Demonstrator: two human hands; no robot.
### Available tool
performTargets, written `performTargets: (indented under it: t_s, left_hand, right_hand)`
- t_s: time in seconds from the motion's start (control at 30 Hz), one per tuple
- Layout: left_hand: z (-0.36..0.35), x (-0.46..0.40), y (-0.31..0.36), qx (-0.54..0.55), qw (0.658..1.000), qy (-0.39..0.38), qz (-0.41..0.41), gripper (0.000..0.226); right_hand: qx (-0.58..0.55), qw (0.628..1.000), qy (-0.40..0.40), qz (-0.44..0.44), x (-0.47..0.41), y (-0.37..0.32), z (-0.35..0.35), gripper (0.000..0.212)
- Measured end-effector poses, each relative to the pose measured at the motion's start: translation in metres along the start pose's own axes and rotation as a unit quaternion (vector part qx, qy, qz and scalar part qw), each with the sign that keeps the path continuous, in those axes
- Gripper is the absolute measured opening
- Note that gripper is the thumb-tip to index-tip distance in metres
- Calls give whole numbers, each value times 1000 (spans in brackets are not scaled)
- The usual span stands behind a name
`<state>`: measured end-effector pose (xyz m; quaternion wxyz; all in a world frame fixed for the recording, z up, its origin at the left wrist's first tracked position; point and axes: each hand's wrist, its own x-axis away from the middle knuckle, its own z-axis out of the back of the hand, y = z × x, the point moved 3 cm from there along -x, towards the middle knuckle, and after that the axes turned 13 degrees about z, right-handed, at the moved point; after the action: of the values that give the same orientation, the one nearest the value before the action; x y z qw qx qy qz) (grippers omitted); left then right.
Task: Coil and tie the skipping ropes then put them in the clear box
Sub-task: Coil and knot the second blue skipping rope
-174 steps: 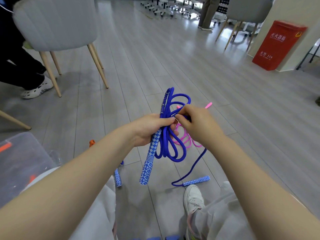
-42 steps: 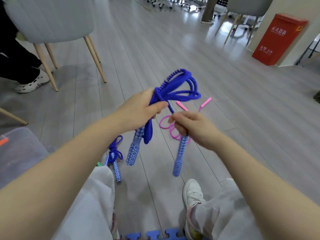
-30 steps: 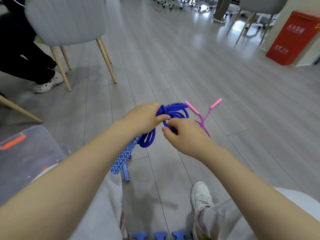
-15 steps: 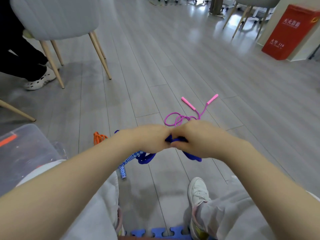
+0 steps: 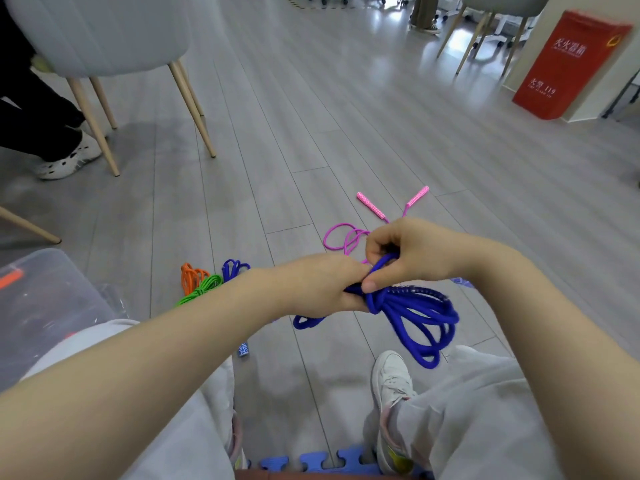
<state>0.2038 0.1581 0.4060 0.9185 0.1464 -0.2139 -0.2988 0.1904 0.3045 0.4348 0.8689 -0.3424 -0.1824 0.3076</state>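
Both hands meet over the floor (image 5: 346,98), working the blue rope (image 5: 415,313). The left hand (image 5: 311,285) grips the bundle where its strands gather, fingers curled round it from below. The right hand (image 5: 412,251) pinches a strand at the top of that same gather, thumb pressed on the rope and fingers curled above it. From the grip, several loops hang down to the right (slightly blurred), reaching toward the right knee; a shorter loop sticks out to the left under the left wrist. A patterned blue handle tip (image 5: 243,349) shows just below the left forearm.

Further off, the pink rope (image 5: 343,239) lies loose on the floor, its 2 handles pointing away. To the left lie 3 small bundles close together: an orange rope (image 5: 190,277), a green rope (image 5: 201,291) and another blue bundle (image 5: 233,268). The clear box (image 5: 45,306) sits at the near left, holding something orange. A grey chair (image 5: 104,32) stands far left, a red cabinet (image 5: 568,64) far right.
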Motion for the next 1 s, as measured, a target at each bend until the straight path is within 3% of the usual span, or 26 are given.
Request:
performTargets:
  t_s: [0.1, 0.2, 0.3, 0.33, 0.37, 0.4, 0.47, 0.63, 0.73, 0.8, 0.87, 1.0]
  left_hand:
    - [13, 10, 10, 110, 993, 9, -42, 16]
    - [30, 19, 18, 218, 973, 35, -64, 6]
    - [45, 21, 11, 357, 932, 26, -54, 24]
    - [49, 20, 4, 362, 931, 37, -29, 25]
    - [52, 18, -6, 338, 939, 59, 2, 19]
    - [54, 16, -17, 285, 954, 86, 36, 12]
    - [55, 10, -39, 167, 970, 135, 111, 9]
    - [47, -6, -60, 168, 937, 227, 206, 23]
    - [41, -11, -54, 317, 891, 247, 211, 30]
    - [38, -12, -49, 460, 839, 204, 206, 36]
    - [35, -13, -49, 550, 797, 139, 206, 29]
    - [31, -12, -44, 605, 769, 58, 197, 28]
  right_hand:
    - [-170, 985, -30, 25, 3, 1, 9, 45]
    - [-377, 924, -21, 54, 1, 2, 11, 24]
    - [-490, 869, 61, 37, -10, 8, 2, 11]
    - [-478, 874, 83, 23, -14, 9, -3, 10]
    - [-449, 887, 104, 5, -19, 9, -11, 23]
    - [-416, 902, 117, -11, -23, 8, -21, 32]
    - [-375, 915, 143, -50, -32, 4, -38, 32]
    - [-345, 900, 251, -84, -45, -19, -54, 15]
    - [-304, 914, 259, -70, -44, -25, -48, 7]
    - [-263, 935, 233, -43, -41, -27, -43, 13]
    - [-228, 954, 193, -21, -36, -27, -40, 17]
    - [-201, 966, 142, -77, -29, -10, -41, 51]
